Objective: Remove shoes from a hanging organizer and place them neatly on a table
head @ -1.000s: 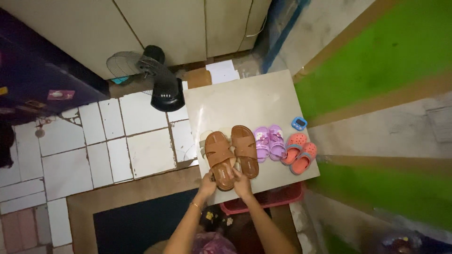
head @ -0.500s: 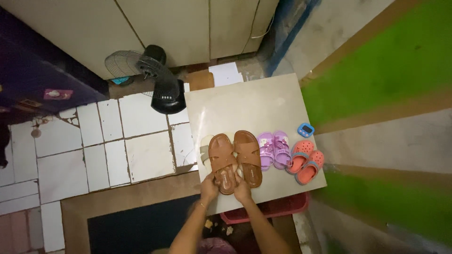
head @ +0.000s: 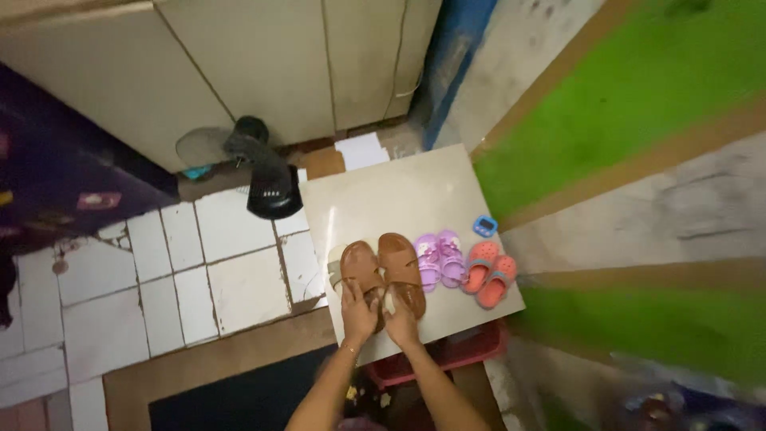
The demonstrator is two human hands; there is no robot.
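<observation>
Head view, looking straight down. Square pale-cream tabletop (head: 399,191) sits centre frame. Along its near edge, a row of footwear: pair of brown leather-look strappy sandals (head: 383,271) at approx 6 o'clock of the table's centre, pair of small lilac plastic kids' clogs (head: 440,259) just beside them at 3 o'clock, then pair of small orange plastic kids' clogs (head: 489,274) further to 3 o'clock, near the table corner. Pale cream sandal (head: 336,264) peeks out from under the brown pair at 9 o'clock, mostly hidden.

Left hand (head: 358,308) lies on the heel end of the left brown sandal, fingers curled over it, gripping. Right hand (head: 400,317) is on the heel end of the right brown sandal, fingers closed round its edge. Hands touch each other, side by side. Thin bracelet shows on the left wrist.

Small blue square timer (head: 484,226) on the table at 12 o'clock of the orange clogs, close by. Black floor fan (head: 267,172) stands on white floor tiles (head: 207,263) at 10 o'clock of the table, w/ cream cabinet doors (head: 263,56) beyond. Red plastic basket (head: 447,355) shows under the table's near edge. Green-and-brown wall (head: 638,120) at 3 o'clock, blurred.
</observation>
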